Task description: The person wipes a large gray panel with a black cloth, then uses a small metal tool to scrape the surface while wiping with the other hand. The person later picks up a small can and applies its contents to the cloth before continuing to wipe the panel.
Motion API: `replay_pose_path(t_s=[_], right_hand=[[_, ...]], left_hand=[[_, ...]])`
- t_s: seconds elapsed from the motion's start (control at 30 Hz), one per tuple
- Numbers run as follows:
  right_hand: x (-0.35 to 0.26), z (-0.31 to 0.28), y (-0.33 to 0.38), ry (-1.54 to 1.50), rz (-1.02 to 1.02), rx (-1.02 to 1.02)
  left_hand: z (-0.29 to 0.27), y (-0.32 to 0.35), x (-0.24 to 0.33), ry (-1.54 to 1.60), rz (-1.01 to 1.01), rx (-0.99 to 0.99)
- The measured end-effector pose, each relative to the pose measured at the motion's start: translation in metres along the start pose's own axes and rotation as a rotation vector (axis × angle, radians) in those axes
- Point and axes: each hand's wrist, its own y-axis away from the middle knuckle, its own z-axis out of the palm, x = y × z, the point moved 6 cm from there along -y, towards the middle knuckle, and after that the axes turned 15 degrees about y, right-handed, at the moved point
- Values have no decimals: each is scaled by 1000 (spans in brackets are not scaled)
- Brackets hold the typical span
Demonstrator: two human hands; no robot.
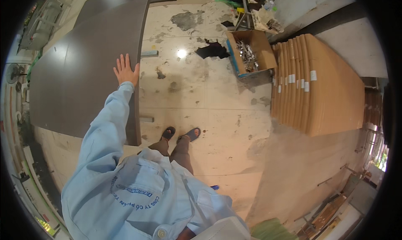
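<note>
My left hand (126, 74) lies flat, fingers spread, on a large dark grey-brown board (83, 77), close to its right-hand long edge. A light blue sleeve covers that arm up to the wrist. The board lies level above the floor, and ends of metal bars (149, 53) stick out from beneath its edge. Beyond it is another board (111, 5) of the same colour, partly covered by the nearer one. I cannot see my right hand; only light blue cloth shows along the lower edge.
Right of my sandalled feet (190, 134) stretches a stained, pale tiled floor (226, 143). An open cardboard box (266, 51) of small metal parts stands ahead to the right, beside a black cloth (212, 50). Several flat cardboard cartons (331, 89) lean upright at the right.
</note>
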Motion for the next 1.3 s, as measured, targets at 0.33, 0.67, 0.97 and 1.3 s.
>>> replay_pose_path(t_s=[0.33,0.67,0.97,1.3], right_hand=[[-212,-321,-25,-831,-231,269],[-359,-581,17,-613,-279,453],[-508,-683,-106,-307,-353,276],[-685,-745,-473,462,-350,356]], left_hand=[[0,3,13,-94,-103,-81],[9,-112,49,51,50,14],[47,-293,90,28,47,15],[42,-323,108,143,-15,-121]])
